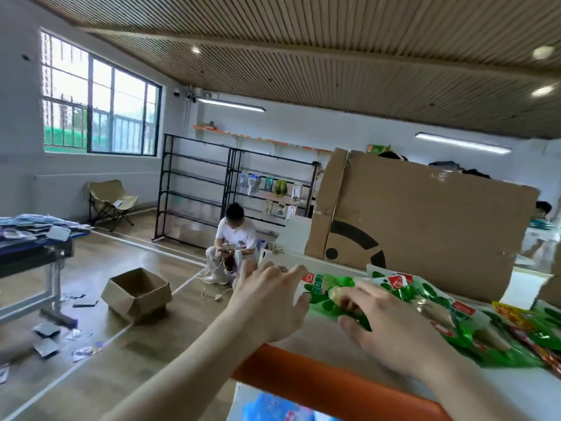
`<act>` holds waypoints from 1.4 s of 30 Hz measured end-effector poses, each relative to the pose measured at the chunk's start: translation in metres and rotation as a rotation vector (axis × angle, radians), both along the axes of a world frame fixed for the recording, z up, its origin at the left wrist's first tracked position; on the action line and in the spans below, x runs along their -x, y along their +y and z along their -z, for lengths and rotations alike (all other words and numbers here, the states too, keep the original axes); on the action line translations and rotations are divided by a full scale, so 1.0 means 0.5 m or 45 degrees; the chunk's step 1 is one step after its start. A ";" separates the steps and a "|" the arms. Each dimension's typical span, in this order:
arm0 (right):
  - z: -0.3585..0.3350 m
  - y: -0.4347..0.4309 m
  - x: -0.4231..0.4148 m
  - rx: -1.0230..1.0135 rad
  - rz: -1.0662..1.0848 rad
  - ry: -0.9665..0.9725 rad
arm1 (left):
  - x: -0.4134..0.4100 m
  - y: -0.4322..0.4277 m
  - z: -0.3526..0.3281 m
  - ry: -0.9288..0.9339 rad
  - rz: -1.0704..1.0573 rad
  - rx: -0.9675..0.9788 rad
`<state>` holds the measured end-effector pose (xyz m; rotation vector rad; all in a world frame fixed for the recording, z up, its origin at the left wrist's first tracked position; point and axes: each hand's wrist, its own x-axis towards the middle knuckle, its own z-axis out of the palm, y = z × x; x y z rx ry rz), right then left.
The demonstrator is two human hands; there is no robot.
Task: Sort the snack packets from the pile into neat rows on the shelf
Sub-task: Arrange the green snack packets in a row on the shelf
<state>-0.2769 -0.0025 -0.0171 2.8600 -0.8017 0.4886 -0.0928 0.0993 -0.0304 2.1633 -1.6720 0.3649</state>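
A row of green snack packets (446,317) lies overlapping on the white shelf top (321,338), which has an orange front edge (318,381). The leftmost green packet (326,294) is between my hands. My left hand (267,302) touches its left end with fingers spread and nearly straight. My right hand (391,326) rests on its right part, fingertips on top and thumb at its near edge. Red and yellow packets (522,320) lie at the far right.
A large cardboard sheet (425,220) stands upright behind the packets. On the floor to the left are an open cardboard box (136,294) and scattered packets (48,338). A person sits on the floor (232,241) before black shelving racks (212,189). A table (33,244) stands far left.
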 end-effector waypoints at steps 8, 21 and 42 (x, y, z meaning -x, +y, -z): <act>0.008 -0.001 -0.002 0.286 0.017 0.000 | -0.012 -0.005 0.008 0.074 0.225 0.017; 0.002 -0.001 0.022 0.441 -0.046 -0.919 | -0.006 0.008 -0.002 0.283 0.066 0.369; 0.002 0.107 -0.005 -0.621 -0.293 -0.922 | -0.016 0.053 -0.011 0.468 0.531 1.030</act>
